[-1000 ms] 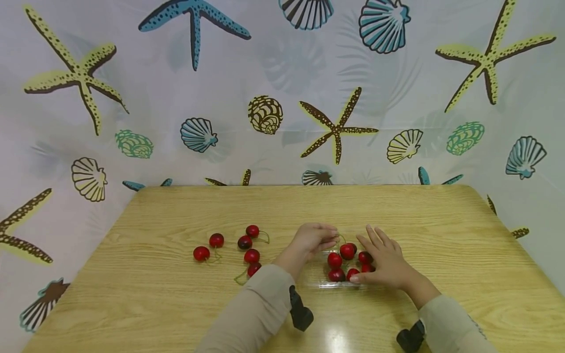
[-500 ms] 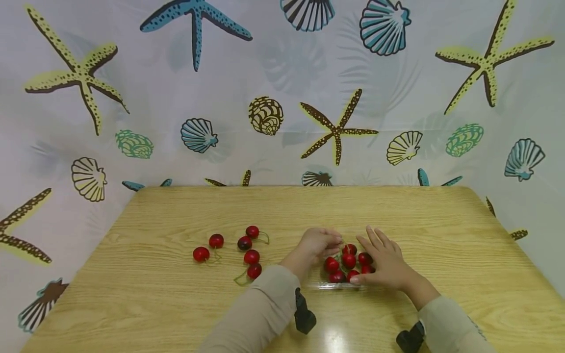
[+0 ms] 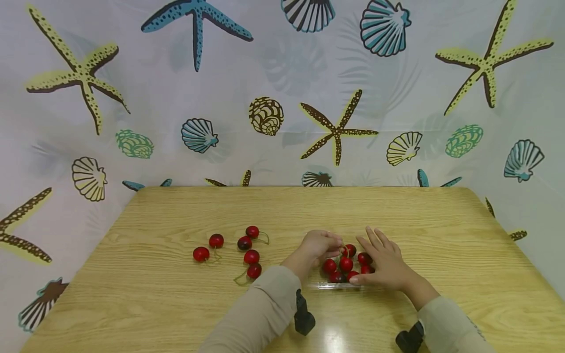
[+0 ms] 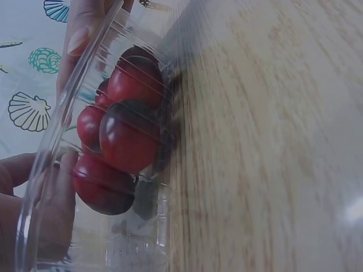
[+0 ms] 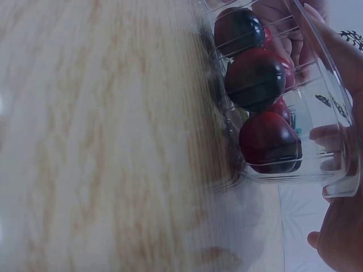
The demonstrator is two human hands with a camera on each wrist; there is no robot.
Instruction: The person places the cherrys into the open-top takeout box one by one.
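Observation:
A clear plastic container (image 3: 337, 286) holds several dark red cherries (image 3: 328, 266) and stands right of the table's middle. My left hand (image 3: 317, 245) is over its left side, thumb and fingertips pinching the green stem of a cherry (image 3: 346, 264), which hangs among the others. My right hand (image 3: 384, 260) lies across the container's right side with fingers extended, thumb by the near rim and fingertips toward the far side. Seen from the left wrist, cherries (image 4: 129, 136) press against the clear wall. From the right wrist, the container wall (image 5: 283, 178) sits low on the table.
Several more cherries (image 3: 252, 256) with stems lie loose on the wooden table (image 3: 176, 304), left of my left forearm. A white curtain (image 3: 229, 73) printed with shells and starfish hangs behind the table. Black wrist cameras (image 3: 303, 314) are strapped below both hands.
My left hand has moved slightly right and toward me, lowering the cherry by its stem among the others. Cherries at the container's left side have shifted a little. My right hand has stayed put.

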